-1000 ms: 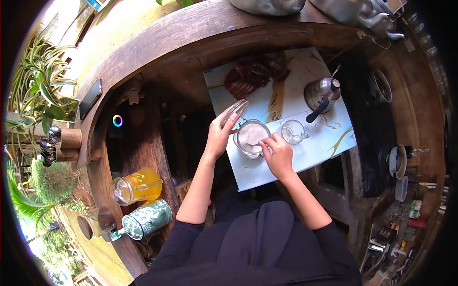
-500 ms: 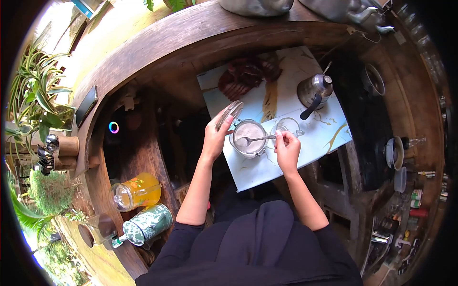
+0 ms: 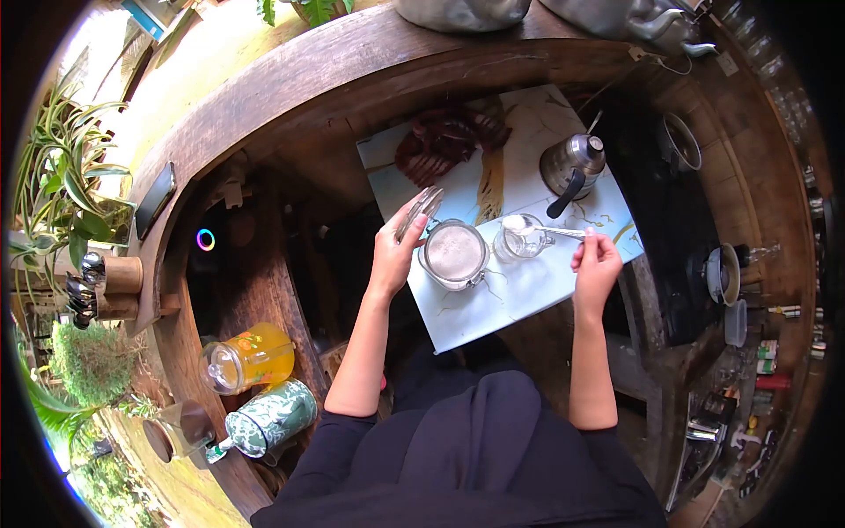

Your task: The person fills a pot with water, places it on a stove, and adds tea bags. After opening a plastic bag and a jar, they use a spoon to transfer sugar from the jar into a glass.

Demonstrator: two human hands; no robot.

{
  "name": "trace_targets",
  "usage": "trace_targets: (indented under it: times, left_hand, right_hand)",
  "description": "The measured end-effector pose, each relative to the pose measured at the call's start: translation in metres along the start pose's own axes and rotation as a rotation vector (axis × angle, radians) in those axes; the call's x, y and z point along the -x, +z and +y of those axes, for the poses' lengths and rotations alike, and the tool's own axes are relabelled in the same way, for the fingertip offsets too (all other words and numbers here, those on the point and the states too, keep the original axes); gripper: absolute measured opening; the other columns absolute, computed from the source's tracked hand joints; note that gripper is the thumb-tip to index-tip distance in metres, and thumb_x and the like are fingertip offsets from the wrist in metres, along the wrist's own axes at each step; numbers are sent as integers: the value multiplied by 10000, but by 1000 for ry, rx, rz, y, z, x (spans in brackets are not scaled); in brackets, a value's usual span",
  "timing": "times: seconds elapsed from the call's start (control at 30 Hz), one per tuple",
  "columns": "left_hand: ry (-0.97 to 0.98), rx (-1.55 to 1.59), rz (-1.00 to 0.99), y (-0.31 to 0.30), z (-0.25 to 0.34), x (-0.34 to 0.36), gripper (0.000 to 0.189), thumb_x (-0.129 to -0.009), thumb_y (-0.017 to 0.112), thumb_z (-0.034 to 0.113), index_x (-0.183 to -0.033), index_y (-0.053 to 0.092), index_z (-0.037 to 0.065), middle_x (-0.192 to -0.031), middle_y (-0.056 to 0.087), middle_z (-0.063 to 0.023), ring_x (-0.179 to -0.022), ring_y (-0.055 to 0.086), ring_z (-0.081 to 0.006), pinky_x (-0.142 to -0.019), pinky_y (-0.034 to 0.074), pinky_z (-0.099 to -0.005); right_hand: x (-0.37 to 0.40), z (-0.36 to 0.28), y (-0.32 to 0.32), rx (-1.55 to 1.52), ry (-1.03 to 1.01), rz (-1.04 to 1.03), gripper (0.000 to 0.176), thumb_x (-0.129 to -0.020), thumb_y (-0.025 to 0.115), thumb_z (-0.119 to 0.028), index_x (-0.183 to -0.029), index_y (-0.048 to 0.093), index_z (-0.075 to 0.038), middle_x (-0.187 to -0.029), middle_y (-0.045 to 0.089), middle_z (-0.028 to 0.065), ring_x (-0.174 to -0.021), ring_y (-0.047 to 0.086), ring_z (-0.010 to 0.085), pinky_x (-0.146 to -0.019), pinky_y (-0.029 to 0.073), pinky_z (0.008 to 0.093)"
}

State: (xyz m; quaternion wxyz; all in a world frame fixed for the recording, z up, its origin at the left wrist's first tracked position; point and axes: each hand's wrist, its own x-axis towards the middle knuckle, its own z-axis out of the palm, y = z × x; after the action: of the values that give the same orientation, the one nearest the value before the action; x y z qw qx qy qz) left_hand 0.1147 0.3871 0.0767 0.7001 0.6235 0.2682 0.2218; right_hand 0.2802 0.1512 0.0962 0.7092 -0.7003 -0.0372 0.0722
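My left hand (image 3: 394,253) grips the raised glass lid (image 3: 421,214) at the left of a glass jar (image 3: 454,283). Pale powder (image 3: 455,252) fills the jar's mouth. Between the thumb and fingers of my right hand (image 3: 597,264) is the handle of a metal spoon (image 3: 558,231). Its bowl, heaped with pale powder, is over a clear glass mug (image 3: 519,246) to the right of the jar. Behind the mug stands a steel gooseneck kettle (image 3: 572,167) with a black handle.
A dark red cloth (image 3: 444,145) lies crumpled at the back of the marbled tabletop (image 3: 475,321). To the left, an orange-yellow pitcher (image 3: 264,354) and a green mottled flask (image 3: 273,417) rest on a wooden shelf. The curved wooden counter (image 3: 290,75) bears a phone (image 3: 157,201).
My right hand has moved right with the spoon, taking the bowl from the jar's mouth to over the glass mug. My left hand still holds the lid in nearly the same place.
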Motion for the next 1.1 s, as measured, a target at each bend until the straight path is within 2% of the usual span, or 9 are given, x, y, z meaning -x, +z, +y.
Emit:
trace_targets:
  times: [0.1,0.17,0.2,0.23,0.3,0.33,0.5,0.77,1.1]
  left_hand:
    - [16,-9,1,1,0,0,486,-928,587,350,-1337,546,91,-1203,628,-66,-1022,580,-127,-797,518,-280]
    - [18,-15,4,1,1,0,485,-927,588,349,-1335,548,89,-1194,632,-67,-1010,580,-124,-793,516,-277]
    - [17,-16,3,2,1,1,486,-926,590,345,-1337,546,88,-1195,632,-68,-1012,581,-124,-797,512,-273]
    - [15,-17,3,2,2,1,487,-925,593,341,-1339,544,87,-1195,633,-68,-1014,581,-123,-801,508,-269]
    - [14,-15,6,3,3,1,487,-924,596,335,-1338,543,83,-1195,633,-71,-1020,579,-124,-816,502,-270]
    - [14,-13,8,4,3,2,487,-923,599,328,-1338,543,79,-1196,632,-75,-1027,577,-125,-832,495,-270]
    - [16,-1,9,5,3,4,492,-917,608,309,-1335,538,60,-1222,620,-95,-1067,571,-136,-907,466,-283]
    - [91,-55,-11,5,2,5,458,-906,608,238,-1323,549,59,-1276,598,-140,-1183,549,-197,-1021,397,-324]
    - [154,-112,-8,5,0,8,473,-886,620,253,-1320,556,76,-1279,589,-167,-1203,549,-250,-1028,393,-343]
  right_hand:
    - [1,-5,-7,392,-285,94,237,-937,593,-123,-730,569,-10,-584,541,27,-471,485,88,-454,375,260]
    - [5,-7,-2,644,-714,-48,171,-890,627,-71,-746,588,13,-647,574,93,-501,521,164,-476,395,308]
    - [10,-9,-1,754,-633,-162,66,-834,647,-23,-784,616,5,-721,596,123,-607,562,251,-566,437,354]
    - [11,-11,1,753,-632,-163,66,-834,647,-23,-784,616,5,-721,596,123,-607,562,251,-566,437,354]
    - [11,-14,7,831,-1033,-123,47,-801,661,-13,-780,620,-14,-732,610,98,-685,576,270,-666,442,378]
    - [15,-23,12,839,-1057,-91,65,-764,682,-13,-772,622,-38,-736,618,78,-749,583,276,-721,428,389]
    - [40,-21,55,577,-1065,-331,93,-733,712,-40,-751,624,-66,-726,607,71,-680,570,248,-641,422,366]
    - [46,32,86,891,-1021,-545,97,-787,680,-144,-759,616,-76,-650,525,50,-660,582,221,-570,425,354]
    - [70,36,80,768,-400,-432,157,-856,659,-203,-787,672,-62,-596,595,115,-521,565,320,-496,412,396]
